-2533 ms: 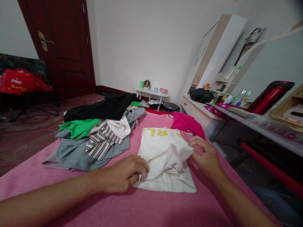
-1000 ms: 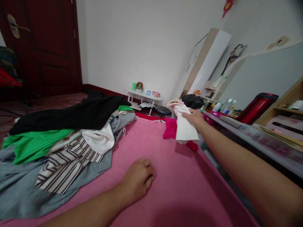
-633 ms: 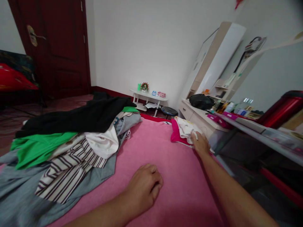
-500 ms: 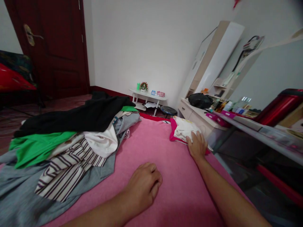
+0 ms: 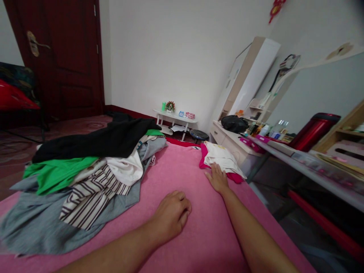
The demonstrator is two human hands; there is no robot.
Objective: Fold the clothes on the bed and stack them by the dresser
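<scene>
My left hand (image 5: pixel 173 211) rests on the pink bed cover (image 5: pixel 196 227) with its fingers curled in, and no item shows in it. My right hand (image 5: pixel 218 179) lies palm down, fingers spread, at the near edge of a folded white garment (image 5: pixel 222 156). Bright pink cloth (image 5: pixel 235 177) shows beneath that garment. To the left is a loose heap of clothes: black trousers or a similar black garment (image 5: pixel 93 138) on top, then a green piece (image 5: pixel 57 172), a white piece (image 5: pixel 127 167), a striped piece (image 5: pixel 91 201) and a grey garment (image 5: pixel 54 223).
A white dressing table (image 5: pixel 224 135) holding a black bag (image 5: pixel 234 123) and several bottles stands at the right. Nearer is a shelf with a red flask (image 5: pixel 315 131). Past the bed are a small white table (image 5: pixel 174 116) and a round stool (image 5: pixel 199 134). A dark red door (image 5: pixel 71 57) is at the left.
My right hand has slid back and left, from the top of the folded white garment to its near edge. My left hand stays curled on the bed. The view has shifted slightly.
</scene>
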